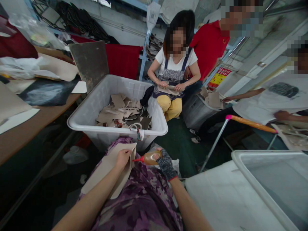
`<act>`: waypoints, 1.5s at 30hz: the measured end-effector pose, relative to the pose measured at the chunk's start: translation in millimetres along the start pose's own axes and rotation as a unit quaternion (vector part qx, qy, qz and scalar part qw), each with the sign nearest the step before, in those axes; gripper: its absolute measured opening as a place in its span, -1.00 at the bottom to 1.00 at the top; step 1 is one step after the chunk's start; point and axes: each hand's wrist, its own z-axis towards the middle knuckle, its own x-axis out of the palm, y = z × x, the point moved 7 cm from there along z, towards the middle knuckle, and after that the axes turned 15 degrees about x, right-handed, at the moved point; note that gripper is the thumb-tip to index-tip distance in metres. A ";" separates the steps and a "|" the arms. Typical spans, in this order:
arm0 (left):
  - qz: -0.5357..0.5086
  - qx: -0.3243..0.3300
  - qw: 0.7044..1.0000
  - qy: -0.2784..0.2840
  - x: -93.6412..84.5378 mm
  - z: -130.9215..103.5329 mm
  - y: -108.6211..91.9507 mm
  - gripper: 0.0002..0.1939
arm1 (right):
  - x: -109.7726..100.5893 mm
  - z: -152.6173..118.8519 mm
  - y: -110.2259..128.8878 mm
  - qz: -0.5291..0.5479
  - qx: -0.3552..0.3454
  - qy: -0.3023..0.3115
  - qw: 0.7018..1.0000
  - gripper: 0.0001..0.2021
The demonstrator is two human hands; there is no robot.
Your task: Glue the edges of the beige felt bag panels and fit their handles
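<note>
My left hand [123, 158] is closed on the upper edge of a beige leather piece [106, 170], which lies across my lap on purple patterned cloth [141, 195]. In my right hand [166, 163], covered by a dark grey knit glove with bare fingertips, is a squeeze bottle [152, 158] of amber liquid, probably glue. The bottle lies sideways, its red nozzle pointing left at the edge of the leather piece, close to my left fingers. Whether the tip touches the leather I cannot tell.
Ahead stands a large white plastic bin [79, 123] holding many cut pieces. On the left is a wooden table [48, 118] with stacked sheets. Another white bin [255, 179] is at the right, near a trolley handle [252, 124]. A seated person [174, 73] works opposite; others stand behind.
</note>
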 end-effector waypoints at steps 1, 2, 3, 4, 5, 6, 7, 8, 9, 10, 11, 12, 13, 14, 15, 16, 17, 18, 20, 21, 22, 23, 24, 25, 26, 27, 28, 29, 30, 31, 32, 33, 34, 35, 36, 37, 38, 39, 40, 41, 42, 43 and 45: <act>-0.004 0.001 1.000 -0.004 -0.5 0.1 -0.3 -0.72 | -0.8 -0.7 1.1 0.001 0.001 0.002 1.000 -0.57; -0.008 0.001 1.000 -0.009 -1.0 0.3 -0.5 -0.73 | -1.4 -1.6 2.3 0.003 0.003 0.003 1.000 -0.57; -0.012 0.002 1.000 -0.014 -1.6 0.5 -0.6 -0.74 | -2.0 -2.6 3.5 0.006 0.004 0.004 1.000 -0.57; -0.016 0.003 1.000 -0.018 -2.3 0.6 -0.8 -0.76 | -2.5 -3.8 4.6 0.009 0.006 0.004 1.000 -0.58; -0.020 0.004 1.000 -0.022 -2.9 0.6 -1.0 -0.77 | -3.0 -5.0 5.7 0.012 0.007 0.004 1.000 -0.58; -0.024 0.004 0.999 -0.026 -3.6 0.5 -1.3 -0.78 | -3.5 -6.2 6.6 0.015 0.007 0.005 1.000 -0.59; -0.027 0.003 0.999 -0.029 -4.1 0.3 -1.6 -0.78 | -4.0 -7.4 7.4 0.018 0.008 0.006 1.000 -0.60; -0.030 0.003 0.999 -0.031 -4.7 0.0 -1.9 -0.78 | -4.5 -8.3 8.0 0.020 0.008 0.008 1.000 -0.61; -0.033 0.003 0.999 -0.035 -5.1 -0.3 -2.3 -0.78 | -5.0 -9.2 8.4 0.021 0.008 0.011 1.000 -0.61; -0.036 0.003 0.999 -0.037 -5.4 -0.5 -2.8 -0.78 | -5.6 -9.8 8.7 0.023 0.009 0.013 1.000 -0.61; -0.039 0.004 0.998 -0.039 -5.5 -0.7 -3.2 -0.78 | -6.3 -10.3 9.1 0.024 0.010 0.015 1.000 -0.61; -0.042 0.004 0.998 -0.041 -5.5 -0.9 -3.4 -0.78 | -7.1 -10.9 9.6 0.025 0.010 0.017 1.000 -0.61; -0.044 0.004 0.998 -0.043 -5.4 -0.9 -3.4 -0.78 | -7.8 -11.4 10.3 0.026 0.010 0.018 0.999 -0.61; -0.046 0.004 0.998 -0.045 -5.3 -0.9 -3.1 -0.78 | -8.5 -12.0 11.3 0.027 0.010 0.019 0.999 -0.61; -0.048 0.003 0.998 -0.046 -5.1 -0.7 -2.4 -0.78 | -9.1 -12.6 12.4 0.028 0.011 0.020 0.999 -0.62; -0.050 0.001 0.998 -0.048 -4.9 -0.6 -1.5 -0.79 | -9.5 -13.3 13.5 0.030 0.012 0.021 0.999 -0.62; -0.051 -0.001 0.997 -0.049 -4.6 -0.3 -0.6 -0.79 | -9.8 -13.9 14.6 0.031 0.013 0.022 0.999 -0.62; -0.053 -0.002 0.997 -0.049 -4.2 0.0 0.4 -0.80 | -10.0 -14.5 15.6 0.032 0.015 0.024 0.999 -0.61; -0.056 -0.004 0.997 -0.047 -3.4 0.7 2.0 -0.80 | -9.8 -15.4 16.7 0.033 0.020 0.030 0.999 -0.60; -0.056 -0.004 0.997 -0.047 -3.1 1.1 2.5 -0.80 | -9.5 -15.7 16.8 0.034 0.022 0.034 0.999 -0.59; -0.057 -0.006 0.997 -0.047 -2.9 1.4 2.9 -0.80 | -9.0 -15.9 16.5 0.035 0.024 0.039 0.998 -0.59; -0.058 -0.007 0.997 -0.047 -2.8 1.7 3.1 -0.80 | -8.4 -16.1 16.1 0.037 0.024 0.044 0.998 -0.59; -0.060 -0.008 0.997 -0.047 -2.8 1.9 3.2 -0.79 | -7.8 -16.4 15.7 0.041 0.022 0.048 0.998 -0.59; -0.062 -0.010 0.997 -0.047 -2.9 2.0 3.0 -0.79 | -7.1 -16.7 15.2 0.045 0.019 0.052 0.997 -0.60; -0.065 -0.011 0.997 -0.046 -2.9 2.1 2.8 -0.78 | -6.3 -17.0 14.6 0.050 0.016 0.055 0.997 -0.61; -0.068 -0.013 0.997 -0.046 -2.9 2.0 2.6 -0.77 | -5.5 -17.4 14.0 0.055 0.013 0.058 0.997 -0.62; -0.071 -0.015 0.996 -0.046 -2.8 1.8 2.6 -0.75 | -4.8 -17.6 13.2 0.060 0.011 0.059 0.996 -0.63; -0.074 -0.018 0.996 -0.046 -2.8 1.6 2.8 -0.74 | -4.1 -17.8 12.5 0.062 0.011 0.061 0.996 -0.64; -0.078 -0.021 0.996 -0.046 -2.7 1.3 3.2 -0.72 | -3.4 -17.8 11.7 0.063 0.012 0.063 0.996 -0.64; -0.081 -0.025 0.995 -0.047 -2.6 1.1 3.8 -0.71 | -2.9 -17.8 11.2 0.064 0.014 0.066 0.996 -0.64; -0.084 -0.028 0.995 -0.048 -2.5 0.9 4.5 -0.71 | -2.3 -17.7 11.0 0.065 0.016 0.071 0.995 -0.63; -0.088 -0.030 0.995 -0.048 -2.3 0.9 5.3 -0.70 | -1.8 -17.6 11.1 0.065 0.018 0.077 0.995 -0.62; -0.091 -0.033 0.994 -0.049 -2.2 0.9 6.1 -0.70 | -1.3 -17.5 11.5 0.065 0.019 0.084 0.994 -0.62; -0.094 -0.035 0.994 -0.050 -2.2 0.9 6.8 -0.69 | -0.9 -17.6 12.2 0.065 0.021 0.091 0.994 -0.61; -0.098 -0.038 0.993 -0.052 -2.4 0.9 7.4 -0.69 | -0.5 -17.8 13.1 0.065 0.023 0.098 0.993 -0.60; -0.102 -0.041 0.993 -0.054 -2.6 0.9 7.8 -0.69 | -0.1 -18.1 14.2 0.065 0.024 0.105 0.992 -0.60; -0.105 -0.043 0.992 -0.055 -3.0 0.9 8.0 -0.70 | 0.3 -18.6 15.3 0.066 0.026 0.111 0.991 -0.60; -0.109 -0.046 0.991 -0.056 -3.4 0.8 7.9 -0.70 | 0.7 -19.1 16.5 0.066 0.028 0.116 0.991 -0.61; -0.112 -0.048 0.991 -0.056 -3.9 0.6 7.5 -0.70 | 1.0 -19.7 17.6 0.066 0.031 0.121 0.990 -0.61; -0.116 -0.050 0.990 -0.055 -4.3 0.4 7.0 -0.71 | 1.2 -20.4 18.8 0.066 0.034 0.125 0.989 -0.61; -0.120 -0.052 0.990 -0.055 -4.8 0.2 6.3 -0.71 | 1.5 -21.1 19.9 0.066 0.037 0.130 0.989 -0.62; -0.125 -0.054 0.989 -0.055 -5.3 0.1 5.6 -0.71 | 1.9 -21.7 21.0 0.066 0.040 0.135 0.988 -0.62; -0.133 -0.057 0.988 -0.057 -6.6 0.0 4.3 -0.72 | 3.0 -22.8 23.1 0.065 0.045 0.149 0.986 -0.61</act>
